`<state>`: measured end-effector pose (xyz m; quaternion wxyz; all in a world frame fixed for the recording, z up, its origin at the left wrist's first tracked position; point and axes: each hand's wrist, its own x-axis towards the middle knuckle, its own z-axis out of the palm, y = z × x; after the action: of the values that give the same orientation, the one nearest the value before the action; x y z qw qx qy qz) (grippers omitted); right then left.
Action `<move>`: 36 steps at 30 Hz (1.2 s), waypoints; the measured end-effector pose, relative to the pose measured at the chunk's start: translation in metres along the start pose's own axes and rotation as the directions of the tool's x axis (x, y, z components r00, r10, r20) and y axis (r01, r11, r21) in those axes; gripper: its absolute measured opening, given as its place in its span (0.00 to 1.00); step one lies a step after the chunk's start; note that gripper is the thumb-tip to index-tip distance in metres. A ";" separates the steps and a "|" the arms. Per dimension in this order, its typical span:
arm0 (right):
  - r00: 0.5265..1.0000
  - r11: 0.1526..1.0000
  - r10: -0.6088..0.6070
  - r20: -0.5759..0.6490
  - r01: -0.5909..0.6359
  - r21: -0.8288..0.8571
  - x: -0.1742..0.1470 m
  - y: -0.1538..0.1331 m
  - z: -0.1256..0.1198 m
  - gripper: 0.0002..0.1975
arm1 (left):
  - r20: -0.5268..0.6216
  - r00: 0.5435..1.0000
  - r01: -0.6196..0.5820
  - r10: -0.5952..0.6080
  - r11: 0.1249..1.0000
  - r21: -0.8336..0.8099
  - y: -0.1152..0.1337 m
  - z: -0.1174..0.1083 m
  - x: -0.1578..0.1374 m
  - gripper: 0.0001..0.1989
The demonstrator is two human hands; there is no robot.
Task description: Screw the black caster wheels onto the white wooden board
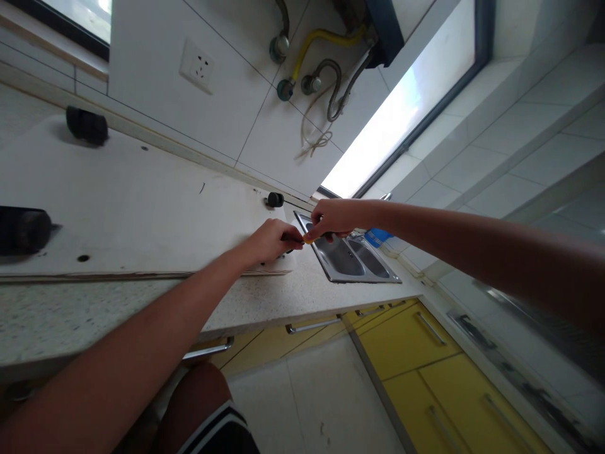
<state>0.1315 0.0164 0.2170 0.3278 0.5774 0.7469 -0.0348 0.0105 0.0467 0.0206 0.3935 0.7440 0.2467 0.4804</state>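
Note:
A white board [155, 202] lies on the speckled countertop, with black caster wheels [87, 125] standing up from its corners. At the board's right end, my left hand [271, 241] is closed, its thumb and fingers pinched at a small dark part that they mostly hide. My right hand [333, 216] is wrapped round a small yellow-and-black screwdriver [309, 239], its yellow part pointing at my left fingertips. The two hands almost meet. Another black caster [275, 200] stands just behind my left hand, at the board's back right corner.
A steel double sink [343, 260] is set into the countertop [265, 296] right of the board, partly behind my right hand. Hoses and valves [312, 84] hang on the tiled wall. Yellow cabinets [406, 340] with metal handles stand below. My knee [201, 397] is near the counter's front.

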 end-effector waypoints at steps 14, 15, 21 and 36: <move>0.998 0.998 -0.060 -0.031 0.061 0.010 0.006 0.000 -0.004 0.18 | -0.001 0.999 0.035 -0.035 0.999 0.031 -0.002 -0.001 -0.003 0.06; 1.000 0.998 -0.016 0.020 0.015 0.069 0.008 -0.003 -0.006 0.19 | -0.014 0.999 0.032 -0.031 0.999 0.037 -0.002 -0.001 -0.003 0.06; 0.756 0.567 -0.654 -0.040 0.455 -0.687 0.003 0.012 -0.008 0.07 | -0.005 0.999 0.042 -0.042 0.999 0.007 -0.004 -0.005 -0.004 0.07; 0.950 0.873 -0.301 -0.080 0.241 -0.423 0.015 0.000 -0.013 0.20 | -0.036 0.999 0.026 -0.025 0.999 0.043 -0.009 -0.003 -0.003 0.07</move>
<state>0.1240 0.0346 0.2193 0.3782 0.3865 0.8329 0.1178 0.0065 0.0506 0.0119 0.3788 0.7405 0.2737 0.4829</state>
